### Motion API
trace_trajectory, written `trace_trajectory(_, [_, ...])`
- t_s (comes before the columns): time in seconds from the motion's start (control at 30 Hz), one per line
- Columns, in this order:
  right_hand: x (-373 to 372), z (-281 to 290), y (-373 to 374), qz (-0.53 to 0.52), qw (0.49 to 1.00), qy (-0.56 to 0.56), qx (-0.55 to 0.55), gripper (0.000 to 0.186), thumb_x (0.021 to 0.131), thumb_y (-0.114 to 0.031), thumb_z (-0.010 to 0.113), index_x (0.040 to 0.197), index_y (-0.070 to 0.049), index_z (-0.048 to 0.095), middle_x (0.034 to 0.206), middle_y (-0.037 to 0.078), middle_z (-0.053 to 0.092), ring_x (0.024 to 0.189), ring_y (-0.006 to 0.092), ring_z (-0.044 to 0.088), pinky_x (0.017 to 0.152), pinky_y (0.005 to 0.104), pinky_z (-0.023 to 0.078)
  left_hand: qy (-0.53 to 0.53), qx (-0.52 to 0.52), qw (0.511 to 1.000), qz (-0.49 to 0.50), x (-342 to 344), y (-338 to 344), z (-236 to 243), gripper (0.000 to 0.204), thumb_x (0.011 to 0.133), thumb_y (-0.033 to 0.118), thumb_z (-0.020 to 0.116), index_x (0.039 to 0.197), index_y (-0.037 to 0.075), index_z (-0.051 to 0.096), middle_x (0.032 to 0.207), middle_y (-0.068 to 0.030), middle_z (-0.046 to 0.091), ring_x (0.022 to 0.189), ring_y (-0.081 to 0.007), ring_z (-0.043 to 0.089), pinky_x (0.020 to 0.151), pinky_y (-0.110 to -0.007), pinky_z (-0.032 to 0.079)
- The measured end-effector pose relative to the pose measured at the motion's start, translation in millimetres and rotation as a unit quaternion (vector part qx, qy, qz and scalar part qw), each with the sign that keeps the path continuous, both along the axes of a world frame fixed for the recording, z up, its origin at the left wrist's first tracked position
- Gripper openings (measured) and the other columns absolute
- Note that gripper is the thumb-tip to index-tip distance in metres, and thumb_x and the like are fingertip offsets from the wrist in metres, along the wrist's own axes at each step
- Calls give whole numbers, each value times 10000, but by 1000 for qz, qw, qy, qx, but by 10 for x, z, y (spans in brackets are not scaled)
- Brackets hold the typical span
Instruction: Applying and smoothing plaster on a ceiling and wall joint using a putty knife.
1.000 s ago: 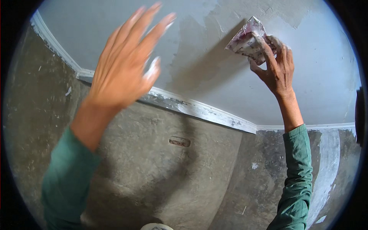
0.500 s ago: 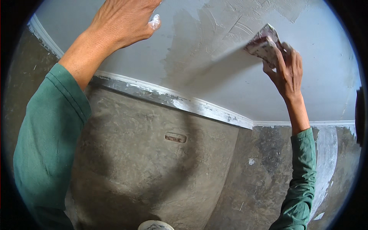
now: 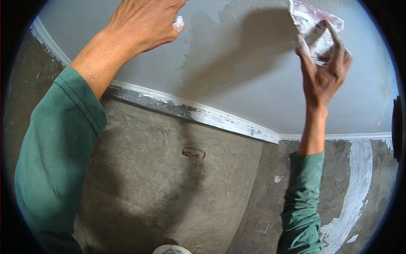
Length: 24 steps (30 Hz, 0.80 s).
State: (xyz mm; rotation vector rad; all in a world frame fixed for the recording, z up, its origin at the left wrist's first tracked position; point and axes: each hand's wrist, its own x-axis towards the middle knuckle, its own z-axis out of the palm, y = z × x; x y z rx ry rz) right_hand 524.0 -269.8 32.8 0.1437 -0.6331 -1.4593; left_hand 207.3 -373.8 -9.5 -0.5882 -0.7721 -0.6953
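Note:
A square putty scraper [image 3: 315, 27], pinkish and smeared with white filler, is held in my right hand [image 3: 323, 78] just below the pale grey ceiling [image 3: 249, 76]. The thumb lies at its left side and the fingers press on its face. My left hand [image 3: 146, 25] is raised at the upper left, its thumb tip coated in white paste. Most of its fingers run past the top edge, so whatever they hold is hidden. Between the hands, a patch of darker, damp-looking filler [image 3: 201, 46] covers part of the ceiling.
A white moulding [image 3: 237, 120] runs where ceiling meets the rough grey-brown wall [image 3: 228, 186]. The wall has a small recessed box [image 3: 193, 153] and a whitened strip [image 3: 359, 169] at right. A round tub's rim [image 3: 158, 249] shows at the bottom. Something dark [image 3: 396, 127] stands at the right edge.
My right hand has moved up and slightly right with the scraper, which is turned so its smeared face shows more. Its shadow has shifted. My left hand has drifted slightly right.

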Motion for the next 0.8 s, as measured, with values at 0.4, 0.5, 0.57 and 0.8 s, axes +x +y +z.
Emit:
trace_trajectory(0.4, [-1240,-267,1292,201,963,21,-178,774,643,-322,905,1338,-142,614,1154,167,484,999,339,593,784,456,553,14,-2,1000,12,-138,-23,148,891,820,152,619,1626,77,244,1724,-172,86,1579,-390,128,1250,-616,215])
trace_trajectory(0.5, [-1320,-572,1729,198,945,0,-260,776,675,-328,924,1358,-144,604,1185,146,464,1072,310,574,801,450,568,25,-1,1000,11,-140,-3,177,888,821,161,622,1623,70,252,1724,-175,88,1578,-392,132,1249,-614,218])
trace_trajectory(0.57, [-1323,-837,1770,223,939,-39,-259,751,680,-270,903,1355,-113,613,1175,142,469,1094,293,557,817,423,551,31,-1,999,14,-189,-20,162,887,822,166,625,1621,68,254,1724,-176,89,1578,-392,134,1249,-613,219])
trace_trajectory(0.8, [-934,-720,1019,423,856,-184,-233,616,844,-223,828,1364,26,614,1243,127,528,1135,230,576,912,340,531,8,-49,998,-23,-27,-75,0,870,846,199,635,1618,58,261,1725,-175,92,1577,-387,142,1245,-603,229])
